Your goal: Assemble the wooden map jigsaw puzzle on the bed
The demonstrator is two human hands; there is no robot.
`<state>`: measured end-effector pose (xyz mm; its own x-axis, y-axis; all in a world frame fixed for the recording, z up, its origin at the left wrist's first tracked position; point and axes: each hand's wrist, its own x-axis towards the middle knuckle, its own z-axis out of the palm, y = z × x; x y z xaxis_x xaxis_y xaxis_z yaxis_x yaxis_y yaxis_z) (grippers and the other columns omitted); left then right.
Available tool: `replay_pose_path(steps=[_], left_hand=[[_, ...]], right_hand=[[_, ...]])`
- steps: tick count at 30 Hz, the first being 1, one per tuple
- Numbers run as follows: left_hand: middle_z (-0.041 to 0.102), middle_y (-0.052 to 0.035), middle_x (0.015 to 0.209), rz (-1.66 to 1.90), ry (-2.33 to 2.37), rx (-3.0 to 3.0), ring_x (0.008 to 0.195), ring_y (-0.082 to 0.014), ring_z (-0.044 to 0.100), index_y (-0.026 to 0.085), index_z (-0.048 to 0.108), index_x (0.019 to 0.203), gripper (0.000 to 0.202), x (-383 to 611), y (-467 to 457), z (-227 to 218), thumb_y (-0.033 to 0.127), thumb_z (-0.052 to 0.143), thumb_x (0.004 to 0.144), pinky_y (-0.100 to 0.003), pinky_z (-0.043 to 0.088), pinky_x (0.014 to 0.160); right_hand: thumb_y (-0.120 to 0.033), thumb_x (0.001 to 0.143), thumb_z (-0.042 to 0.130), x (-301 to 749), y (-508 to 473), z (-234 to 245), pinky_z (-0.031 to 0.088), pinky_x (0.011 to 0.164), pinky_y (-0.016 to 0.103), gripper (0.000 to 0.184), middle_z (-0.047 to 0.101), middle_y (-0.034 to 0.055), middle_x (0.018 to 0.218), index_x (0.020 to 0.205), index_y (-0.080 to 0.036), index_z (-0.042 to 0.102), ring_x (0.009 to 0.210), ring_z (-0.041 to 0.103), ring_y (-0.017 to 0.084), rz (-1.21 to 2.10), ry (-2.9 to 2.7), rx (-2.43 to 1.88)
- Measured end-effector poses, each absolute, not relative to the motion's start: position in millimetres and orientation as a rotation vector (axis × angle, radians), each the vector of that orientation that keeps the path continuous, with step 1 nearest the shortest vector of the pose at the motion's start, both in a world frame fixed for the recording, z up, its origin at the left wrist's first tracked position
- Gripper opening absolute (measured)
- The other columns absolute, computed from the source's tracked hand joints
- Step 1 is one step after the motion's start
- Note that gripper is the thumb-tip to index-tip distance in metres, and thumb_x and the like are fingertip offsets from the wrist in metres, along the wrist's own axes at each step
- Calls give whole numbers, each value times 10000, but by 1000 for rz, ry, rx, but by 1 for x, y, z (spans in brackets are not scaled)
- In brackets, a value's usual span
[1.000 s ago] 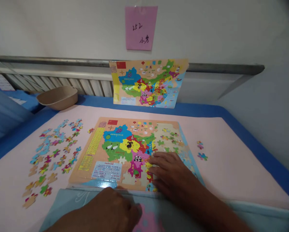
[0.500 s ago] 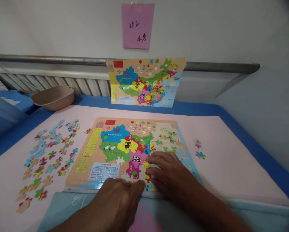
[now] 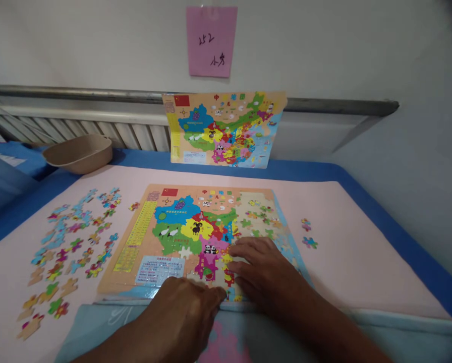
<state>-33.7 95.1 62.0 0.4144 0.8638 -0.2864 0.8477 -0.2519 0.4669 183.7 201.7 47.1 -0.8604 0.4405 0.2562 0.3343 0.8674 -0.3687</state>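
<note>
Bunched fingers, left hand (image 3: 182, 315), six o'clock on map puzzle (image 3: 195, 229), on table (image 3: 347, 242); can't tell if gripping!
Best to press evenly, bracing with right hand (image 3: 266, 272), loosely spread, apparently holding nothing, at four o'clock.

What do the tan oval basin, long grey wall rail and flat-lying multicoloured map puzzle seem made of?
Tan oval basin: probably matte plastic; smooth, thin wall.
Long grey wall rail: likely metal, satin highlights along it.
Flat-lying multicoloured map puzzle: perhaps glossy cardboard, showing glare.
</note>
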Motion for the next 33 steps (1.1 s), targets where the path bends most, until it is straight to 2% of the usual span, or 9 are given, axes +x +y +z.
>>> replay_pose_path(steps=[3, 8, 18, 27, 33], left_hand=[[695, -7, 777, 23, 1454, 2119, 669, -217, 640, 246, 579, 939, 147, -33, 96, 61, 133, 492, 904, -346, 244, 585], [702, -21, 797, 63, 1464, 2085, 693, -222, 658, 244, 565, 962, 166, -32, 97, 62, 167, 421, 992, -357, 272, 599], [684, -8, 768, 73, 1466, 2100, 654, -201, 635, 239, 547, 925, 138, -32, 97, 61, 133, 460, 937, -342, 266, 579], [720, -20, 786, 67, 1469, 2089, 705, -225, 696, 243, 600, 952, 170, -32, 98, 62, 127, 481, 915, -347, 284, 590], [731, -14, 791, 74, 1447, 2143, 688, -231, 711, 234, 582, 933, 145, -32, 98, 49, 129, 483, 917, -351, 279, 571]], right_hand=[[-39, 947, 630, 183, 202, 47, 417, 1019, 469, 224, 709, 49, 1211, 1044, -228, 704, 1201, 588, 275, 435, -2700, -566], [-27, 940, 629, 183, 202, 48, 408, 1020, 450, 241, 708, 50, 1202, 1061, -223, 697, 1193, 591, 265, 461, -2678, -564], [-25, 937, 624, 184, 203, 47, 384, 1026, 465, 240, 704, 56, 1204, 1074, -207, 698, 1207, 576, 276, 494, -2670, -560], [-24, 949, 628, 184, 203, 48, 395, 1034, 479, 249, 712, 47, 1217, 1073, -225, 707, 1206, 573, 281, 507, -2685, -594], [-59, 961, 654, 183, 198, 46, 414, 1044, 468, 203, 724, 43, 1193, 1054, -228, 720, 1202, 583, 274, 491, -2672, -634]])
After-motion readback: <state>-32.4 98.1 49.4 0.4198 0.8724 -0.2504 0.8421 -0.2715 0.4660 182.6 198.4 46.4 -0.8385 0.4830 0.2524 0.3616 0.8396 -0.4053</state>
